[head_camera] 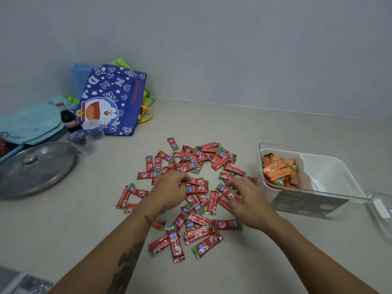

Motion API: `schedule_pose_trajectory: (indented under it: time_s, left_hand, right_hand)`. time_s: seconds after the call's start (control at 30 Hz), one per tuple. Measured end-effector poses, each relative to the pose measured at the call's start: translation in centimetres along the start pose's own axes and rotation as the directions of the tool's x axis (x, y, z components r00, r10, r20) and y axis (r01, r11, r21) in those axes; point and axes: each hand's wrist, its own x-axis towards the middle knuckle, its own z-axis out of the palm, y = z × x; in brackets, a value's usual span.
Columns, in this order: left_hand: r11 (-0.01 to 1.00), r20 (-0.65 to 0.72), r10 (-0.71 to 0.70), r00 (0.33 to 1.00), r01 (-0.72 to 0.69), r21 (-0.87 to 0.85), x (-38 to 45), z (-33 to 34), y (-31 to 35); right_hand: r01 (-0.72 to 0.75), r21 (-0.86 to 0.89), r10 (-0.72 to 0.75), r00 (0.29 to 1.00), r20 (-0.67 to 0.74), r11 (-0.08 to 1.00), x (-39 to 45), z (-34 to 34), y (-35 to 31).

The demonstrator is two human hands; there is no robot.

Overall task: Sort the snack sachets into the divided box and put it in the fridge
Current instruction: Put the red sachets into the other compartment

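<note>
Many red snack sachets (191,200) lie scattered over the beige counter in front of me. My left hand (169,193) rests on the pile with curled fingers, and its fingertips pinch the end of one red sachet (196,181). My right hand (249,201) is over the right side of the pile, and its thumb and fingers pinch another red sachet (226,190). The white divided box (331,177) stands to the right. Orange sachets (280,170) fill its left compartment and the right compartment holds nothing.
A clear box lid (379,209) lies at the far right edge. At the back left are a blue cartoon bag (114,100), a cola bottle (67,117), plastic cups (95,132), a teal cloth (31,122) and a round metal lid (36,166).
</note>
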Motion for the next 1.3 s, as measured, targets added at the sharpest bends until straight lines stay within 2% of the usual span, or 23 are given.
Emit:
schedule_pose_trajectory:
  time_s: [0.07, 0.13, 0.17, 0.23, 0.33, 0.4, 0.47, 0.57, 0.63, 0.7, 0.73, 0.8, 0.83, 0.9, 0.97, 1.07, 1.13, 1.2, 1.23, 1.3]
  left_hand:
    - [0.993, 0.133, -0.11, 0.985, 0.103, 0.059, -1.1, 0.2, -2.2]
    - [0.964, 0.301, -0.244, 0.922, 0.196, 0.18, -2.4, 0.5, -3.7]
    - [0.944, 0.363, -0.299, 0.882, 0.218, 0.248, -3.1, 0.8, -4.2]
    - [0.909, 0.414, -0.371, 0.831, 0.234, 0.346, -4.1, 1.5, -4.9]
    - [0.897, 0.389, -0.371, 0.843, 0.217, 0.386, -4.5, 2.6, -5.8]
    - [0.914, 0.325, -0.322, 0.889, 0.202, 0.352, -4.3, 3.0, -6.0]
    - [0.932, 0.201, -0.274, 0.94, 0.208, 0.298, -4.0, 3.6, -6.3]
    - [0.966, 0.011, -0.195, 0.981, 0.19, 0.175, -3.6, 3.7, -6.9]
    - [0.971, -0.073, -0.154, 0.985, 0.164, 0.173, -3.3, 3.1, -7.5]
    - [0.943, -0.133, -0.23, 0.964, 0.255, 0.214, -3.0, 2.2, -8.0]
    - [0.908, -0.137, -0.323, 0.936, 0.348, 0.232, -3.0, 1.8, -8.2]
    - [0.814, -0.057, -0.529, 0.847, 0.525, 0.25, -2.9, 1.3, -8.2]
    - [0.784, 0.01, -0.585, 0.811, 0.563, 0.263, -2.9, 1.2, -7.9]
    - [0.779, 0.114, -0.61, 0.784, 0.566, 0.271, -2.9, 1.6, -7.1]
    - [0.802, 0.167, -0.591, 0.789, 0.552, 0.229, -3.0, 2.1, -6.1]
    - [0.856, 0.224, -0.512, 0.829, 0.514, 0.054, -2.7, 2.3, -5.0]
    - [0.877, 0.209, -0.447, 0.87, 0.472, -0.091, -2.3, 2.6, -4.9]
    - [0.885, 0.169, -0.413, 0.895, 0.438, -0.159, -1.9, 3.0, -5.0]
    - [0.89, 0.147, -0.414, 0.898, 0.433, -0.142, -1.8, 3.3, -5.1]
    - [0.898, 0.099, -0.438, 0.894, 0.44, 0.003, -1.3, 4.0, -5.1]
  right_hand:
    - [-0.157, -0.129, 0.175, 0.973, 0.147, 0.979, 0.5, 2.2, -0.1]
    - [-0.299, -0.272, 0.374, 0.882, 0.288, 0.915, 0.5, 3.7, -0.1]
    - [-0.332, -0.314, 0.43, 0.841, 0.329, 0.889, 0.5, 4.3, -0.2]
    - [-0.31, -0.388, 0.454, 0.811, 0.369, 0.868, 0.6, 5.6, -0.4]
    - [-0.203, -0.461, 0.396, 0.838, 0.374, 0.864, 1.1, 6.8, -1.2]
    - [-0.135, -0.439, 0.306, 0.887, 0.347, 0.888, 1.6, 7.3, -1.8]
    - [-0.105, -0.373, 0.239, 0.911, 0.336, 0.922, 2.1, 7.8, -2.6]
    - [-0.132, -0.155, 0.175, 0.932, 0.316, 0.979, 3.0, 7.6, -3.7]
    - [-0.164, -0.063, 0.175, 0.945, 0.278, 0.984, 3.9, 6.9, -3.5]
    - [-0.213, -0.065, 0.223, 0.94, 0.258, 0.975, 4.9, 6.0, -2.8]
    - [-0.242, -0.079, 0.254, 0.932, 0.26, 0.967, 5.4, 5.6, -2.5]
    - [-0.277, -0.12, 0.3, 0.91, 0.286, 0.953, 6.6, 5.3, -2.2]
    - [-0.27, -0.143, 0.302, 0.903, 0.307, 0.952, 7.2, 5.4, -2.3]
    - [-0.215, -0.186, 0.272, 0.886, 0.376, 0.959, 8.1, 5.7, -2.9]
    - [-0.181, -0.227, 0.271, 0.837, 0.476, 0.957, 8.7, 6.6, -4.0]
    - [-0.095, -0.368, 0.307, 0.759, 0.575, 0.925, 8.6, 8.6, -5.1]
    - [-0.036, -0.439, 0.309, 0.763, 0.568, 0.898, 8.3, 9.3, -5.5]
    - [-0.018, -0.443, 0.287, 0.784, 0.551, 0.896, 8.1, 9.5, -5.5]
    - [-0.009, -0.44, 0.274, 0.794, 0.542, 0.898, 8.0, 9.4, -5.4]
    - [-0.003, -0.443, 0.261, 0.812, 0.522, 0.897, 7.6, 9.1, -5.2]
